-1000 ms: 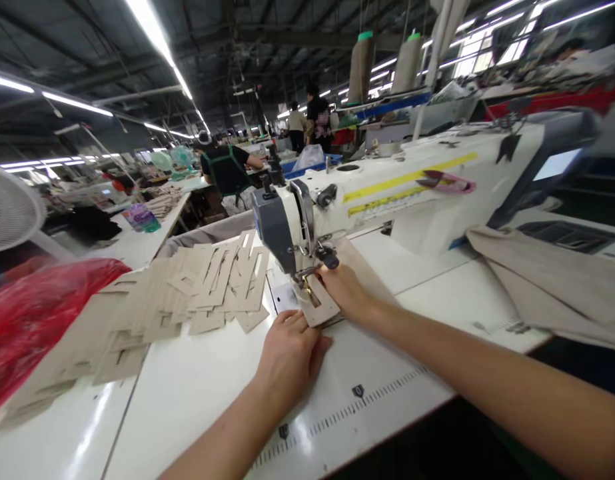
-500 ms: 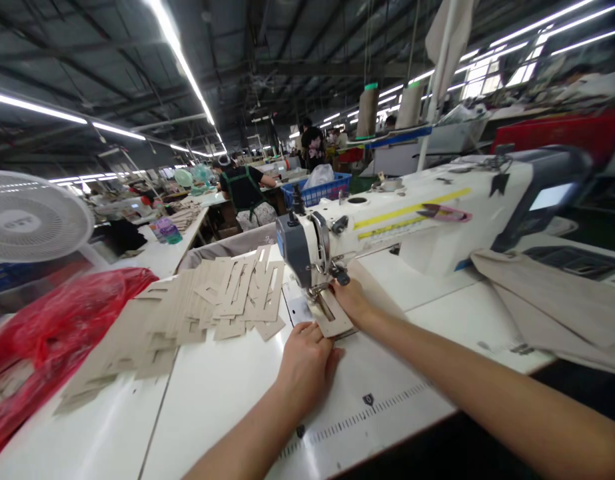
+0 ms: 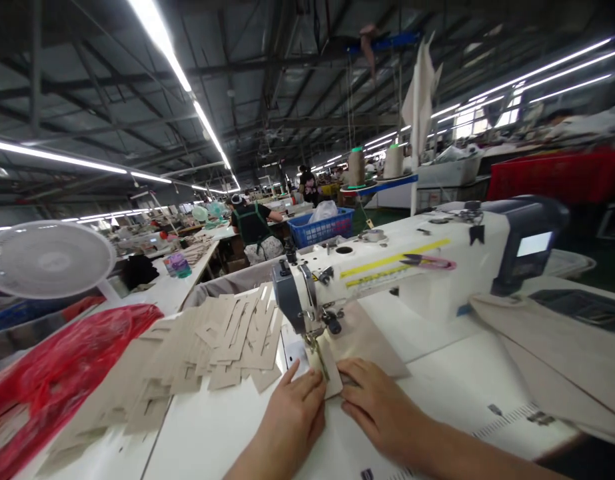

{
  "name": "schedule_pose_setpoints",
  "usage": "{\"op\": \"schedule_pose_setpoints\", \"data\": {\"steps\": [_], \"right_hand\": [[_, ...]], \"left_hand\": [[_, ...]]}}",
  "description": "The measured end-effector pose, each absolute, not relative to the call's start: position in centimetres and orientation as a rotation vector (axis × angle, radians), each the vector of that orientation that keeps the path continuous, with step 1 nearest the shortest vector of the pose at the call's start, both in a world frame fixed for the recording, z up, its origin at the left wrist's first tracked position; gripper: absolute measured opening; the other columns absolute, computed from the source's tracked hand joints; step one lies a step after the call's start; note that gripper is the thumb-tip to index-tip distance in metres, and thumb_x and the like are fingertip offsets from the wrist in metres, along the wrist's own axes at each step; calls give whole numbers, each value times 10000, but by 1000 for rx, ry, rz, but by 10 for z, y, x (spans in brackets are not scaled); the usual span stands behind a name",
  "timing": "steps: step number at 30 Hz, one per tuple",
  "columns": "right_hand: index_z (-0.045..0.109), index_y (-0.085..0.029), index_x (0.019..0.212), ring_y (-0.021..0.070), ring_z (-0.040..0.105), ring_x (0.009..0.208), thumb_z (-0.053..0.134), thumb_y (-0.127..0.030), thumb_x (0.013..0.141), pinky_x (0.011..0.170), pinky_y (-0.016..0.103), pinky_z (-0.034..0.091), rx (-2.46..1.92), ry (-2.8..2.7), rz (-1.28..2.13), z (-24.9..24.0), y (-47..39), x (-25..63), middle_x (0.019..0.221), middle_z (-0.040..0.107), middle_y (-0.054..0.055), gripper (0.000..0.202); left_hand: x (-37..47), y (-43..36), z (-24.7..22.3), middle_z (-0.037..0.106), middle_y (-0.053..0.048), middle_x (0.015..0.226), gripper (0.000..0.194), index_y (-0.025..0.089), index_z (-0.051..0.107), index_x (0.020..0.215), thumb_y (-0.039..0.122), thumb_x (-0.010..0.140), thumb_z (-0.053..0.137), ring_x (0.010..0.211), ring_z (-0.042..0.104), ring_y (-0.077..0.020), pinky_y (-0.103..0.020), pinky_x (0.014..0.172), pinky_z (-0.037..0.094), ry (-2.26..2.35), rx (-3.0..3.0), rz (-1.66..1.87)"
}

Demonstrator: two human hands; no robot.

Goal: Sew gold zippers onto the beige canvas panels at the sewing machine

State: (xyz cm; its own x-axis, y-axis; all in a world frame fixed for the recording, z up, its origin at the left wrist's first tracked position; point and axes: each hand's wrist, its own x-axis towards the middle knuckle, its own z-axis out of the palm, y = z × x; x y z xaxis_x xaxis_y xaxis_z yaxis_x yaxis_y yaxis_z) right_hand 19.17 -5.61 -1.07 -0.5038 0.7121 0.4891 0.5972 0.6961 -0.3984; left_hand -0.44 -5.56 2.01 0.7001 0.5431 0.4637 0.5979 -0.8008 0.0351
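A white sewing machine (image 3: 407,267) has its needle area over a small beige slotted piece (image 3: 332,383). My left hand (image 3: 300,403) rests at the left edge of that piece, thumb apart and the other fingers flat. On its right side my right hand (image 3: 374,403) touches the piece with spread fingers. Behind the needle a larger beige fabric (image 3: 370,337) lies on the machine bed. Many beige cut pieces with slots (image 3: 232,333) are fanned out to the left of the machine.
Red plastic wrapping (image 3: 82,353) and a white fan (image 3: 50,260) are at the left. Pink-handled snips (image 3: 430,262) lie on the machine arm. Beige fabric (image 3: 562,353) hangs over the right edge. Beyond are a blue basket (image 3: 320,227) and a seated person (image 3: 254,223).
The view has tilted upward. My right hand has come back from beside the needle to the near right edge of the piece. My left hand lies flatter, its fingers nearer the needle.
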Motion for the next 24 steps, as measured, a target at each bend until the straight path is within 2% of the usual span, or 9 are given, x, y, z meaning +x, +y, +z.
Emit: {"op": "schedule_pose_setpoints", "data": {"steps": [6, 10, 15, 18, 21, 23, 24], "right_hand": [[665, -174, 889, 251, 469, 1092, 558, -149, 792, 974, 417, 356, -1053, -2273, 304, -3, -50, 194, 1150, 553, 106, 147], [657, -178, 942, 242, 473, 1089, 560, -155, 787, 960, 397, 369, -1009, -2277, 322, 0, -40, 194, 1165, 549, 103, 184], [655, -172, 925, 249, 484, 1081, 569, -146, 772, 952, 409, 381, -1006, -2278, 296, -6, -23, 193, 1170, 549, 105, 177], [644, -171, 981, 269, 474, 1118, 587, -144, 758, 971, 433, 380, -983, -2274, 237, -8, -20, 194, 1219, 532, 118, 232], [657, -161, 892, 258, 558, 978, 549, -152, 804, 848, 417, 479, -981, -2252, 97, -4, -22, 195, 1074, 602, 128, 140], [661, -156, 855, 234, 598, 869, 470, -153, 866, 766, 387, 519, -935, -2216, -57, 0, -23, 193, 957, 638, 124, 191], [660, -147, 898, 231, 609, 872, 426, -147, 891, 768, 382, 527, -892, -2200, -137, 0, -22, 191, 953, 649, 127, 235]], "left_hand": [[-5, -43, 16, 675, -114, 1047, 298, 144, 594, 1043, 85, 806, 424, 984, 641, -208, -451, 987, 436, -805, -2713, -690], [-4, -34, 16, 684, -100, 992, 283, 146, 591, 1007, 77, 799, 412, 908, 663, -197, -452, 973, 449, -803, -2705, -703], [-3, -22, 14, 669, -102, 1006, 278, 149, 586, 1024, 74, 819, 414, 914, 651, -208, -437, 926, 485, -846, -2711, -698], [-4, -20, 15, 653, -106, 984, 275, 153, 588, 1045, 83, 841, 418, 897, 634, -219, -396, 844, 525, -930, -2703, -685], [-5, -22, 15, 637, -103, 946, 254, 160, 590, 1061, 118, 861, 438, 852, 614, -231, -383, 767, 540, -987, -2683, -676], [-4, -24, 14, 635, -86, 911, 229, 170, 601, 1030, 127, 876, 436, 814, 606, -221, -384, 759, 535, -1012, -2666, -710], [-4, -25, 13, 636, -77, 895, 218, 170, 606, 1005, 127, 883, 430, 799, 602, -215, -380, 754, 533, -1024, -2660, -734]]}}
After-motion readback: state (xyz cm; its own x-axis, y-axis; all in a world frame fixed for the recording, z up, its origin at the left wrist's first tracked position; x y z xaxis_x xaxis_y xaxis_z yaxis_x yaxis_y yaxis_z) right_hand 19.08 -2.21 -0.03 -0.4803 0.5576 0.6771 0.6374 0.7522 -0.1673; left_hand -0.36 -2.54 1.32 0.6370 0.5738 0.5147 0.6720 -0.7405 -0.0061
